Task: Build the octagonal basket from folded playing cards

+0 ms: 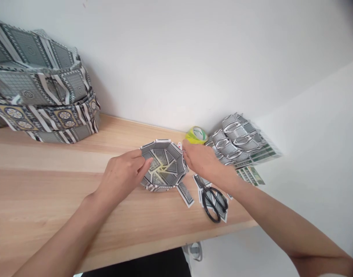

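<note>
A small octagonal bowl woven from folded playing cards lies on the wooden table. My left hand grips its left rim, thumb reaching inside. My right hand pinches the bowl's right rim near a card showing its face. One loose folded card strip sticks out from the bowl's lower right edge.
Black scissors rest on loose cards right of the bowl. A yellow-green tape roll sits by the wall. Piles of folded cards lie at the right. Larger finished card baskets are stacked at the back left.
</note>
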The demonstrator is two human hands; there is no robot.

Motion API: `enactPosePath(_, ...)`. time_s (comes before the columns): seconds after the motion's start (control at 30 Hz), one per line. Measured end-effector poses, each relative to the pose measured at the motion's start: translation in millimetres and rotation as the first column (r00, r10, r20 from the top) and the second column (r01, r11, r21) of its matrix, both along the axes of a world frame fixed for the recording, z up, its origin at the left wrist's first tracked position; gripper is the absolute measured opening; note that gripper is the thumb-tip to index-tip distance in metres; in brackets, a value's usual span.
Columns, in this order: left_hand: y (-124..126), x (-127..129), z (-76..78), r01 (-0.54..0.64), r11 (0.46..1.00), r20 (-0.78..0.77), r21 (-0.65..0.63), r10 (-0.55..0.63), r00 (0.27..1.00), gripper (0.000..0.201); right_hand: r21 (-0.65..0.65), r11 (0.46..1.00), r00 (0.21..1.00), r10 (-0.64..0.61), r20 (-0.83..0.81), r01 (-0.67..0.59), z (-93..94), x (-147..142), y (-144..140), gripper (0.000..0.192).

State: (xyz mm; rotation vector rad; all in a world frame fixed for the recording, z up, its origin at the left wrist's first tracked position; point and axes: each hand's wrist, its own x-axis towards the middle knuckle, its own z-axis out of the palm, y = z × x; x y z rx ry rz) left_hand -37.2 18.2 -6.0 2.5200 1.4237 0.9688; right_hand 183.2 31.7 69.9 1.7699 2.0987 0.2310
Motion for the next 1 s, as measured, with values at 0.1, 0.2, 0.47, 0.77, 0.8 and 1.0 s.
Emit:
enactPosePath(0.1, 0.6, 0.3, -0.8, 0.006, 1.0, 0.007, 0.009, -0.006, 1.0, 0.047, -0.002, 1.0, 1.0, -0.008, 0.001, 0.008, -1.7, 0.7, 3.4, 0.02)
enactPosePath(0.2, 1.3, 1.0, -1.9, 0.002, 1.0, 0.005, 0.02, -0.002, 1.0, 0.047, 0.007, 1.0, 1.0, -0.004, -0.011, 0.004, -4.2, 5.1, 8.4, 0.021)
enactPosePath(0.47, 0.4, -0.1, -3.3, 0.007, 1.0, 0.012, 0.023, -0.007, 1.0, 0.046, -0.005, 0.999, 0.994, -0.045, -0.103, 0.044, -13.9, 15.4, 17.1, 0.021)
enactPosePath(0.77, 0.9, 0.8, -2.5, 0.028, 1.0, 0.022, 0.009, -0.028, 0.999, 0.045, -0.018, 0.999, 0.998, -0.035, -0.053, 0.034, -16.0, 1.7, 14.5, 0.023)
enactPosePath(0.8, 1.0, 0.9, -2.6, 0.031, 0.999, 0.026, 0.011, -0.031, 0.999, 0.045, -0.016, 0.999, 0.998, -0.035, -0.055, 0.034, -17.1, 0.4, 15.0, 0.023)
enactPosePath(1.0, 0.6, 0.7, -2.9, 0.038, 0.999, 0.035, 0.013, -0.038, 0.999, 0.045, 0.027, 1.0, 0.962, 0.006, -0.272, 0.001, -15.6, 11.6, 18.4, 0.023)
